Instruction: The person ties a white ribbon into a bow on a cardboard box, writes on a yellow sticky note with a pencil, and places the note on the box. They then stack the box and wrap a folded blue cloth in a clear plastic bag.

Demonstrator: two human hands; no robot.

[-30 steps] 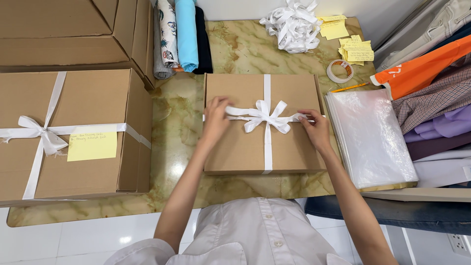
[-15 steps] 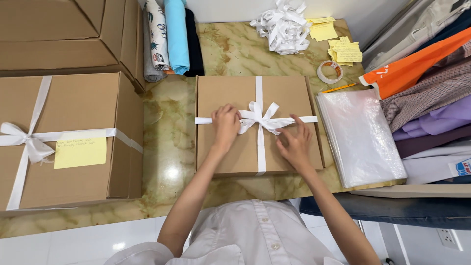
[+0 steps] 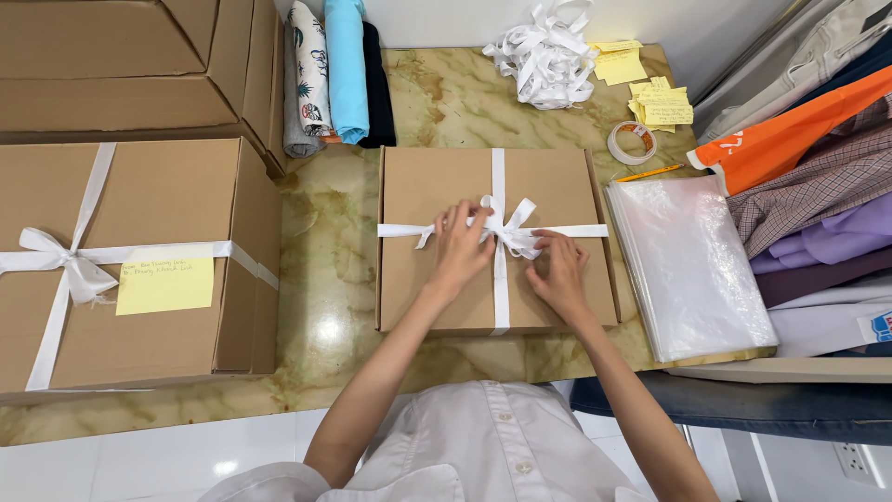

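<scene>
On the marble counter (image 3: 334, 307), both hands' grip — left hand (image 3: 462, 244), right hand (image 3: 556, 271) — pinches the white bow (image 3: 506, 226).

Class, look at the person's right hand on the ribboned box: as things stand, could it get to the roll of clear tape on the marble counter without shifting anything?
Probably yes. The right hand rests by the bow on the flat cardboard box, and the tape roll lies just past the box's far right corner, with only bare counter and a pencil nearby.

You have a flat brown cardboard box (image 3: 437, 204) lying lid-up on the marbled counter, closed. A white ribbon (image 3: 499, 186) crosses it lengthwise and sideways, tied in a bow (image 3: 509, 228) near the middle (its knot probably snug, though fingers half hide it).
</scene>
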